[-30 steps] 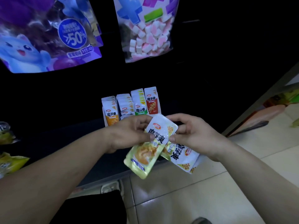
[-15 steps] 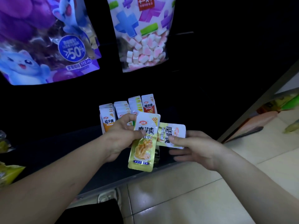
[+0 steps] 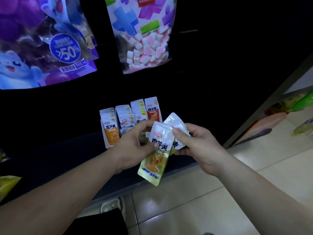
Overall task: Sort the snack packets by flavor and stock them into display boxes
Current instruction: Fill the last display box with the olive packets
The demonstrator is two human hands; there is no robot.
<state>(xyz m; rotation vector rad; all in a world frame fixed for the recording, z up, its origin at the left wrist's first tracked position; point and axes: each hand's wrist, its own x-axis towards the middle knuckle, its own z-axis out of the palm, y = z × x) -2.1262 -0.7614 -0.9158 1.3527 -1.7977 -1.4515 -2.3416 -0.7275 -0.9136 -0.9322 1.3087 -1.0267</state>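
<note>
My left hand pinches a yellow-green snack packet that hangs down over the shelf edge. My right hand grips a second packet of the same kind, tucked just behind the first and overlapping it. Behind both hands a white display box stands on the dark shelf. It holds rows of upright packets: an orange row at the left, a white row, a green-topped row and a red row at the right.
Large hanging bags fill the rack above: a purple bag at the left, a marshmallow bag in the middle. The dark shelf ends at a tiled floor. More packets lie at the far right and far left.
My right hand has brought its packet in behind the left hand's packet so the two now overlap. Both hands sit slightly lower and closer together.
</note>
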